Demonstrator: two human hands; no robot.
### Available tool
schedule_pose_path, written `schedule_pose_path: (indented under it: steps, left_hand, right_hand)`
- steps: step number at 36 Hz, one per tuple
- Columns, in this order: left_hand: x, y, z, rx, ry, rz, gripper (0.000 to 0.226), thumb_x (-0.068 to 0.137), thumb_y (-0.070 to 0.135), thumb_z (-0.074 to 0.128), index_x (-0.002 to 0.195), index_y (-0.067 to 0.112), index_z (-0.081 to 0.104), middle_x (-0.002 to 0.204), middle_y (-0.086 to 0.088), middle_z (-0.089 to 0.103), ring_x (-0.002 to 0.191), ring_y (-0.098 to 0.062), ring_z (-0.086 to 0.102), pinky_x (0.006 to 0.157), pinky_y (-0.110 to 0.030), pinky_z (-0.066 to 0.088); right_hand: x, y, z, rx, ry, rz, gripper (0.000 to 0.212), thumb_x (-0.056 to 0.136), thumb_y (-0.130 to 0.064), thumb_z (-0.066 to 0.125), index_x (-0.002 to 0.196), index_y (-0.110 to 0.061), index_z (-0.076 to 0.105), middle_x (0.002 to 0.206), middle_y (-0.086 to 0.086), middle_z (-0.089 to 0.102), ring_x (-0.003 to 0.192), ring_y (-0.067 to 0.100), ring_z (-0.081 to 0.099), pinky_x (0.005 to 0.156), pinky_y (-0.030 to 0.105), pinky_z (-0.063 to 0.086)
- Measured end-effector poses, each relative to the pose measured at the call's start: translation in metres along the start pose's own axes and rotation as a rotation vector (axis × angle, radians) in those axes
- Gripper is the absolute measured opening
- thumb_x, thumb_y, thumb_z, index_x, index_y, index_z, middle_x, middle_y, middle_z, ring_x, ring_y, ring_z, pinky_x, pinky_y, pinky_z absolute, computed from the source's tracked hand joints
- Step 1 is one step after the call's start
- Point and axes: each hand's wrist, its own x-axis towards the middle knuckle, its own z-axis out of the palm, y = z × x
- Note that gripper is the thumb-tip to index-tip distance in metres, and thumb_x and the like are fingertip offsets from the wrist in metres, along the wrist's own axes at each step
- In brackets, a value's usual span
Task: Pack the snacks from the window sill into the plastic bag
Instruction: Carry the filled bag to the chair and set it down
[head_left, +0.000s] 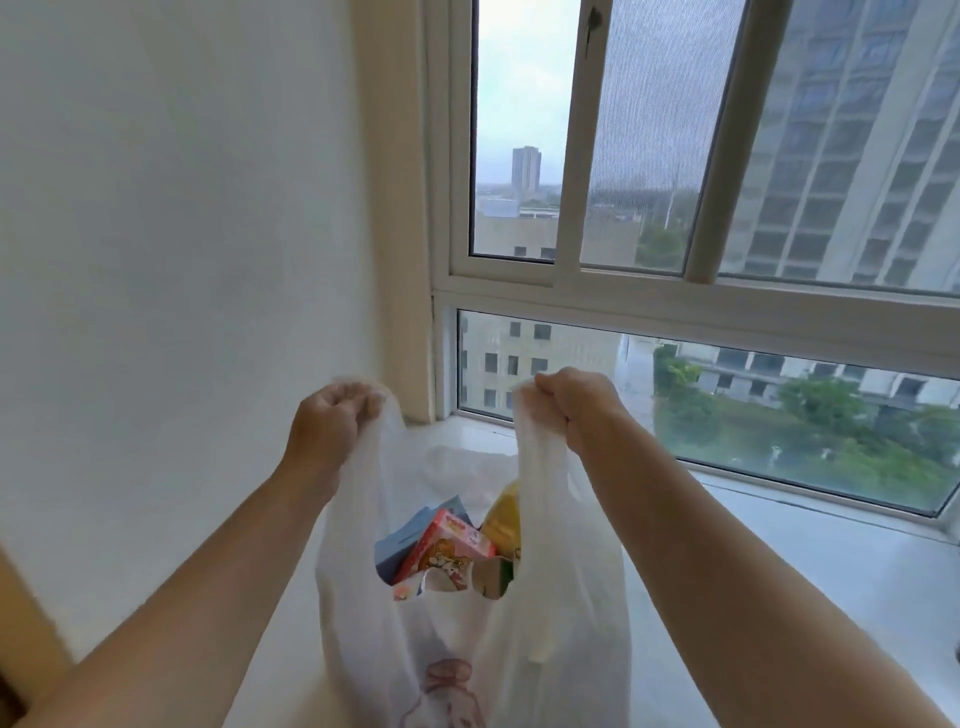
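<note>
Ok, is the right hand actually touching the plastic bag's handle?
Touching. The head view shows the right hand closed in a fist around the plastic bag handle, which runs taut below it.

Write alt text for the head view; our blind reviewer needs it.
Two hands, left hand and right hand, each grip a handle of a white plastic bag held open at a window sill. Inside show a pink box, a blue pack and a yellow pack.

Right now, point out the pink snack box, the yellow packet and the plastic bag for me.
pink snack box (451, 552), head view, on its printed front face.
yellow packet (503, 519), head view, on its exposed upper side.
plastic bag (566, 613), head view, on its right wall.
</note>
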Motion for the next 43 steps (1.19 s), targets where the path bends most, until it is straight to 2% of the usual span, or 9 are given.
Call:
schedule_pose_path:
  steps: [3, 5, 8, 13, 19, 28, 33, 38, 43]
  left_hand:
    - [-0.012, 0.003, -0.013, 0.047, 0.013, 0.066, 0.047, 0.095, 0.005, 0.041, 0.053, 0.016, 0.058, 0.081, 0.003, 0.067, 0.084, -0.017, 0.061, 0.082, -0.030, 0.043]
    - [-0.019, 0.003, -0.023, 0.078, 0.038, 0.090, 0.044, 0.096, 0.005, 0.041, 0.056, 0.014, 0.057, 0.079, 0.004, 0.067, 0.080, -0.011, 0.061, 0.081, -0.026, 0.043]
    - [-0.022, 0.003, -0.045, 0.136, 0.085, 0.115, 0.049, 0.096, 0.010, 0.045, 0.050, 0.017, 0.058, 0.072, 0.008, 0.067, 0.078, -0.013, 0.061, 0.081, -0.028, 0.043]
    - [-0.034, 0.010, -0.090, 0.137, 0.216, 0.113, 0.054, 0.096, 0.015, 0.047, 0.042, 0.018, 0.055, 0.059, 0.011, 0.062, 0.072, -0.016, 0.056, 0.080, -0.030, 0.040]
    - [-0.064, 0.022, -0.146, 0.073, 0.341, 0.126, 0.054, 0.096, 0.013, 0.047, 0.044, 0.019, 0.058, 0.057, 0.010, 0.060, 0.071, -0.012, 0.059, 0.094, -0.033, 0.042]
    - [-0.111, 0.036, -0.213, 0.144, 0.657, 0.190, 0.039, 0.100, 0.014, 0.042, 0.062, 0.010, 0.050, 0.069, -0.001, 0.053, 0.067, 0.005, 0.056, 0.061, 0.005, 0.039]
    - [-0.132, 0.036, -0.264, 0.235, 0.815, 0.148, 0.039, 0.100, 0.025, 0.044, 0.063, 0.015, 0.051, 0.073, 0.005, 0.056, 0.078, 0.001, 0.053, 0.080, -0.016, 0.042]
    - [-0.145, 0.030, -0.312, 0.320, 0.873, 0.102, 0.040, 0.100, 0.025, 0.045, 0.062, 0.013, 0.051, 0.073, 0.005, 0.055, 0.070, 0.007, 0.053, 0.074, -0.009, 0.040]
    - [-0.158, 0.008, -0.356, 0.350, 0.873, -0.006, 0.038, 0.099, 0.026, 0.045, 0.064, 0.013, 0.052, 0.070, 0.003, 0.053, 0.070, -0.001, 0.051, 0.066, -0.014, 0.040]
  right_hand:
    - [-0.006, 0.005, 0.018, 0.025, -0.092, -0.005, 0.030, 0.089, -0.009, 0.058, 0.115, 0.008, 0.059, 0.097, 0.021, 0.066, 0.091, 0.031, 0.063, 0.096, 0.042, 0.050]
    - [-0.011, 0.007, 0.030, 0.013, -0.139, -0.021, 0.036, 0.088, -0.005, 0.057, 0.119, 0.012, 0.055, 0.118, 0.029, 0.060, 0.088, 0.031, 0.060, 0.084, 0.041, 0.053]
    - [-0.011, 0.009, 0.049, -0.008, -0.212, 0.002, 0.023, 0.086, -0.008, 0.062, 0.106, 0.003, 0.063, 0.088, 0.016, 0.066, 0.068, 0.019, 0.056, 0.063, 0.028, 0.047]
    - [-0.022, 0.007, 0.094, -0.008, -0.350, -0.013, 0.007, 0.081, -0.011, 0.068, 0.080, -0.004, 0.066, 0.072, 0.006, 0.062, 0.080, 0.024, 0.064, 0.081, 0.035, 0.051]
    - [-0.052, 0.005, 0.162, -0.007, -0.517, -0.055, 0.020, 0.078, -0.016, 0.073, 0.063, -0.011, 0.061, 0.066, 0.005, 0.061, 0.079, 0.026, 0.063, 0.084, 0.042, 0.053]
    - [-0.116, 0.014, 0.253, 0.166, -0.879, -0.003, 0.008, 0.086, -0.009, 0.065, 0.085, -0.001, 0.066, 0.075, 0.009, 0.068, 0.077, 0.023, 0.067, 0.078, 0.037, 0.055]
    - [-0.151, 0.016, 0.301, 0.192, -0.981, 0.023, 0.015, 0.087, -0.009, 0.064, 0.072, -0.007, 0.065, 0.065, 0.001, 0.066, 0.068, 0.016, 0.064, 0.063, 0.028, 0.052]
    - [-0.185, 0.029, 0.349, 0.127, -1.057, -0.003, 0.008, 0.088, -0.013, 0.064, 0.084, -0.007, 0.067, 0.078, 0.003, 0.069, 0.075, 0.017, 0.066, 0.062, 0.028, 0.051]
    - [-0.213, 0.056, 0.389, -0.018, -1.033, -0.031, 0.031, 0.083, -0.020, 0.068, 0.108, -0.002, 0.066, 0.103, 0.012, 0.066, 0.103, 0.029, 0.064, 0.095, 0.044, 0.050]
